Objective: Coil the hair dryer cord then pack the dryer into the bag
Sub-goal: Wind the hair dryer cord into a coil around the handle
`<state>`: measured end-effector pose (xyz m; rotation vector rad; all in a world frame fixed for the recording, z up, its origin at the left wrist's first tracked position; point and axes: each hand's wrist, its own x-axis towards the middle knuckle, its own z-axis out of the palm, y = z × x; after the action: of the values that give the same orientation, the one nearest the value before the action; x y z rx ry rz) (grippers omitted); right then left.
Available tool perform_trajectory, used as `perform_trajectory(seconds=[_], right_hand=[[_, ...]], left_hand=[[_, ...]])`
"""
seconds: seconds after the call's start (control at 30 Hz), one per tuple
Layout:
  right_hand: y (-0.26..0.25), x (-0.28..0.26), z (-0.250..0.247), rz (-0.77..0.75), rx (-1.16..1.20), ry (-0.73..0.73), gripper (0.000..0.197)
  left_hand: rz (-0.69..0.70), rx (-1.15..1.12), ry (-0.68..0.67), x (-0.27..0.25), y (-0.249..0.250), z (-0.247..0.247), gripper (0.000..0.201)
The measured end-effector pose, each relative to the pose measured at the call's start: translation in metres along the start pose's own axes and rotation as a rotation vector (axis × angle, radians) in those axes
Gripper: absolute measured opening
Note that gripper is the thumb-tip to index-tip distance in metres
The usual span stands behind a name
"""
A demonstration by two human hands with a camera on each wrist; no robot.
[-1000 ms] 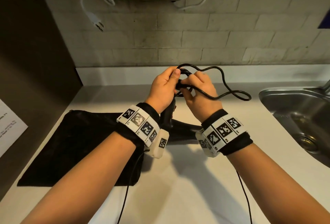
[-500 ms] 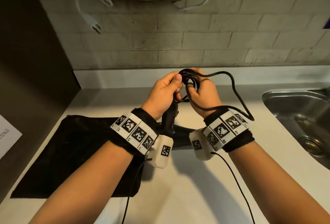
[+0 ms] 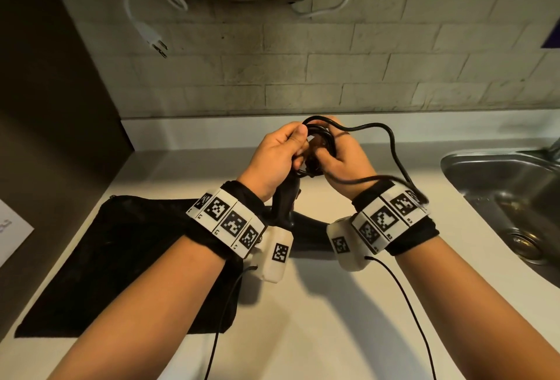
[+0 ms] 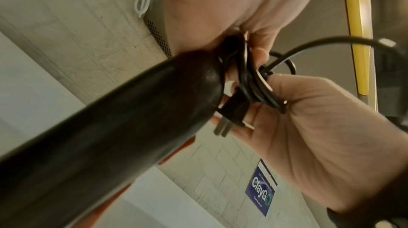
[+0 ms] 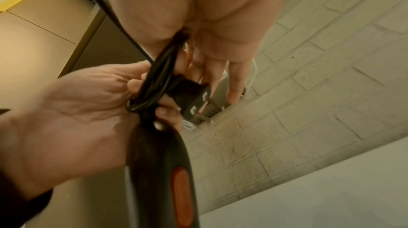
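Head view: we see the left hand point(image 3: 277, 156) and the right hand point(image 3: 344, 161) raised together above the pale table point(image 3: 303, 319), both closed on the thin black rubber-sheathed cord point(image 3: 394, 149) of the black plastic hair dryer point(image 3: 286, 197). The left thumb and fingers pinch the gathered coils at the end of the dryer's handle; the right fingers curl round the same bundle, with the black two-pin plug point(image 4: 232, 118) lying against the right palm. One loose loop of cord runs out to the right and back across the right wrist. The flat black fabric bag point(image 3: 121, 258) lies on the table to the left, near the dryer's body. We judge the cord springy and inclined to uncoil, so the bundle should stay pinched across all turns at once. The dryer looks rigid and moderately light; we would take it by the handle, just below the coil. The bag is soft and limp, and its mouth will need holding open. Count: one dryer, one cord, one plug, one bag, two hands.
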<state>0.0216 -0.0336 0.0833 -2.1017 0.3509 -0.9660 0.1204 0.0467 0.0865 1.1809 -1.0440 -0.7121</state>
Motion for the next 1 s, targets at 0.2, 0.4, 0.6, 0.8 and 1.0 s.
perform_trajectory(seconds=[0.2, 0.4, 0.6, 0.8, 1.0], right_hand=[[0.000, -0.010, -0.002, 0.070, 0.046, -0.066, 0.033], [0.029, -0.026, -0.023, 0.189, -0.365, -0.161, 0.022], [0.063, -0.048, -0.034, 0.648, -0.790, -0.454, 0.027], [0.018, -0.037, -0.013, 0.414, -0.468, -0.315, 0.040], [-0.007, -0.026, 0.005, 0.193, -0.220, -0.135, 0.022]], left_hand=[[-0.046, -0.097, 0.099, 0.002, 0.003, -0.005, 0.029], [-0.069, -0.222, 0.173, 0.005, 0.003, -0.026, 0.029], [-0.068, -0.202, 0.220, 0.006, 0.001, -0.035, 0.034], [-0.061, -0.159, 0.130, 0.005, 0.000, -0.020, 0.032], [-0.048, -0.114, 0.080, 0.006, 0.000, -0.013, 0.034]])
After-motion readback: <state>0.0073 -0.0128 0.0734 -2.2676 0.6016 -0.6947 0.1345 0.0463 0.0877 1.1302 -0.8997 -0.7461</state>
